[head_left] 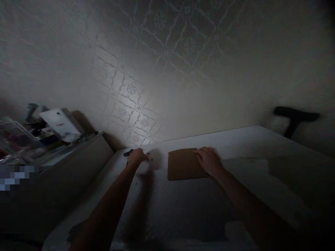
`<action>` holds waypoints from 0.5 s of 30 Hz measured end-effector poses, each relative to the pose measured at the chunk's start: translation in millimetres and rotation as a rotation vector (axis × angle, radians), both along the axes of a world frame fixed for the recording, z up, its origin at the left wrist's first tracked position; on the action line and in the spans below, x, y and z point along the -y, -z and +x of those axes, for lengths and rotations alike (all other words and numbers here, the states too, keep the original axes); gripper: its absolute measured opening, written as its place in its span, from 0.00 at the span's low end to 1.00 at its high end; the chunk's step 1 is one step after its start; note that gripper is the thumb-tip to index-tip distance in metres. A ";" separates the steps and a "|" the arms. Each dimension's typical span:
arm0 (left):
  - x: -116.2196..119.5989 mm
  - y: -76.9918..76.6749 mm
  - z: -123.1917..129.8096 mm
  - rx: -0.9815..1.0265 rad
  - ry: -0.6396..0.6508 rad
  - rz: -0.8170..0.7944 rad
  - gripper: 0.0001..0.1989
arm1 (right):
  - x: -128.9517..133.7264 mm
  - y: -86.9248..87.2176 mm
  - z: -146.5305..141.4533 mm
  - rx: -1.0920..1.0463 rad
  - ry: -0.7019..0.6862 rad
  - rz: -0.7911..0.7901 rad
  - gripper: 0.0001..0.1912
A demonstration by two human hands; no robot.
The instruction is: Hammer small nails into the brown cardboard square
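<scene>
My right hand (209, 161) is at the right edge of a flat, roughly square piece of brown cardboard (183, 164) lying on the white table. Its fingers bend over the top right corner, and small marks or holes dot the cardboard's upper left part. To the left, my left hand (136, 156) is low over the table with its fingers drawn together. What they hold, if anything, is too small and dark to make out. A dark, handle-like object (128, 152) sticks out behind that hand. Tiny dark bits (151, 159) lie close to its fingertips.
The white table (240, 139) runs back to a patterned wall (183, 94). On the left, a raised cabinet (86, 157) carries a white box (61, 122), clear plastic containers (15, 136) and clutter. A black T-shaped object (295, 116) rises beyond the table's right edge. The light is dim.
</scene>
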State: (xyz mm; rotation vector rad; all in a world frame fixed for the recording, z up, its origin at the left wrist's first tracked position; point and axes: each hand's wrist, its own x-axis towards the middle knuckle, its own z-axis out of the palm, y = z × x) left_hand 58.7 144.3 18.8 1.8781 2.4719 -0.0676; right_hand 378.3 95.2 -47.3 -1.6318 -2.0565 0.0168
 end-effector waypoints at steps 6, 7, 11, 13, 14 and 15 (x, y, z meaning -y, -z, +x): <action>4.7 -0.5 7.9 -0.054 -0.037 -0.032 0.20 | 2.1 -1.3 -1.0 -0.015 0.005 0.013 0.17; 4.8 -0.9 8.6 -0.057 -0.035 -0.032 0.20 | 2.1 -1.3 -1.2 -0.016 0.005 0.017 0.16; 4.4 -1.9 9.7 -0.063 -0.012 -0.032 0.21 | 1.5 -0.5 -1.3 -0.017 0.005 0.021 0.16; 3.2 -0.8 9.0 -0.067 0.002 -0.045 0.23 | 1.5 -0.6 -1.4 -0.011 0.017 0.015 0.16; 2.3 0.2 8.3 -0.070 0.004 -0.055 0.23 | 1.6 -0.9 -1.5 -0.007 0.020 0.012 0.16; 1.2 1.5 7.5 -0.074 0.004 -0.064 0.23 | 1.7 -1.2 -1.6 -0.002 0.021 0.011 0.16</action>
